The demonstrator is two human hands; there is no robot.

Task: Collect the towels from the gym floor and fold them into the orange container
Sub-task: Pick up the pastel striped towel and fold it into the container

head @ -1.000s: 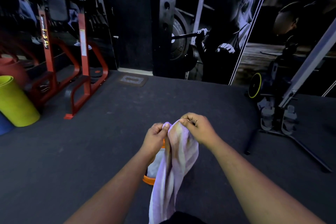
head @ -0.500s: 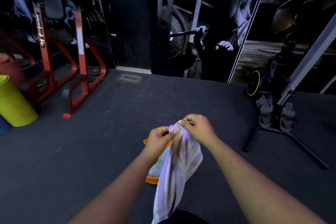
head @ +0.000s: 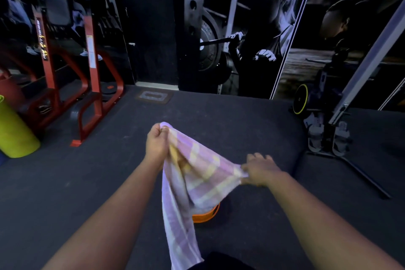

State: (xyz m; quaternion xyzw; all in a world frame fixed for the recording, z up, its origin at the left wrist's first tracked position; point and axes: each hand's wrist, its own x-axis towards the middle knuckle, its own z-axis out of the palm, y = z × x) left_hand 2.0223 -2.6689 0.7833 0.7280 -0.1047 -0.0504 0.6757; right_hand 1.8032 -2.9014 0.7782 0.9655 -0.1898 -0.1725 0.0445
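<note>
A pale purple towel with yellow check stripes (head: 197, 173) hangs in the air in front of me. My left hand (head: 156, 146) grips its top corner in a fist. My right hand (head: 260, 170) pinches the towel's edge lower and to the right, so the cloth is stretched between the two hands while its long end hangs down toward me. The orange container (head: 206, 215) sits on the dark gym floor directly below, mostly hidden behind the towel; only its right rim and wall show.
A red weight rack (head: 92, 85) stands at the back left beside a yellow-green cylinder (head: 15, 133). A black machine with a metal floor bar (head: 350, 162) is at the right. Wall posters close the back. Dark mat floor (head: 87, 182) lies all around.
My hands were together at the towel's top. My right hand has since slid down and to the right along the edge, spreading the towel, and my left hand has risen slightly.
</note>
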